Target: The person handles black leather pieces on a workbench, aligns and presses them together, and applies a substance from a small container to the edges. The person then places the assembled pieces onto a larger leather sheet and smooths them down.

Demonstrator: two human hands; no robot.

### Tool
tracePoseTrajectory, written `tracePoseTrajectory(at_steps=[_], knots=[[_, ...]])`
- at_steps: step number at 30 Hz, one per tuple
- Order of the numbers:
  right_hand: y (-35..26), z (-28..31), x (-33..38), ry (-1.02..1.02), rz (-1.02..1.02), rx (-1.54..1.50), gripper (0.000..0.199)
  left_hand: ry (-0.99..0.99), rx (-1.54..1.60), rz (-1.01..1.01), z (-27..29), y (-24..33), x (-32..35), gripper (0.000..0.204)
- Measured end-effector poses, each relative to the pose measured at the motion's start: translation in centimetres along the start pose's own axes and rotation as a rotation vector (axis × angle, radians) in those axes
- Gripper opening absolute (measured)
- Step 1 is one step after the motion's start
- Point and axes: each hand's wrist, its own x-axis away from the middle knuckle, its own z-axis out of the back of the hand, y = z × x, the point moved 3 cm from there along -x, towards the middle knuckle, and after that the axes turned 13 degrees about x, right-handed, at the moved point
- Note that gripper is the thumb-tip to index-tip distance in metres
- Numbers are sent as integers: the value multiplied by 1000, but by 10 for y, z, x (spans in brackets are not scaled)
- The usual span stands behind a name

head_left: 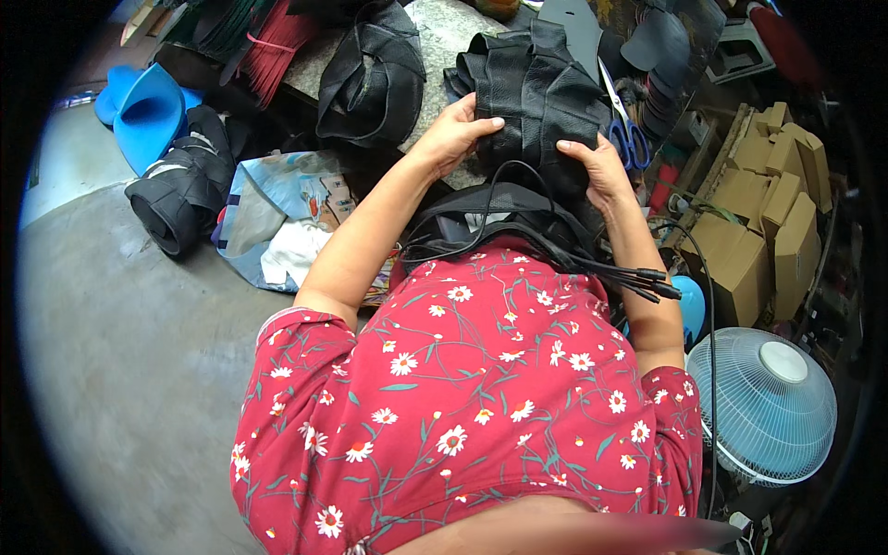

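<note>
"Containers?"
"I log: printed bag (248, 199), white cloth (289, 252) in or on it, I can't tell; cardboard boxes (731, 250), contents hidden."
"Grip?"
"Left hand (450, 137), right hand (603, 174): part-closed, thumbs pinching black leather bundle (535, 97) beside scissors (631, 146)."

Head camera: worn on my head, the left of a side-by-side pair; wide fisheye, picture upright, my left at its left.
Shirt (462, 388): viewed steeply from above at close range; it fills the lower middle, so I record the lens as facing down over my front.
Left hand (458, 137) and right hand (597, 171): upper middle, farther from the lens than the shirt, both within the frame.
Table (444, 37): beyond my front, cut by the upper border.
Floor (139, 370): looked down upon, across the left side.
Fan (772, 407): lower right, near the rim of the view.
Dark border (11, 277): frames the round field; straight edges bend toward it.
</note>
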Motion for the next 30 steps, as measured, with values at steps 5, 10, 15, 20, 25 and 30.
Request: tracePoseTrajectory(at_steps=[5,10,15,20,25,30], knots=[[-6,1,-2,-6,-19,12,46,-43,-18,11,1,5,-5,46],[-9,-1,5,-49,-6,-120,43,-14,-16,31,0,6,0,43],[-19,6,-1,-39,2,-264,43,-35,68,35,0,9,-5,38],[-29,2,-1,-38,27,-306,35,-34,24,4,-6,14,-8,35],[-41,0,4,-125,26,-384,34,-9,115,15,-19,22,-5,40],[-51,-8,9,-128,71,-367,31,-49,-123,-177,-45,26,-5,52]])
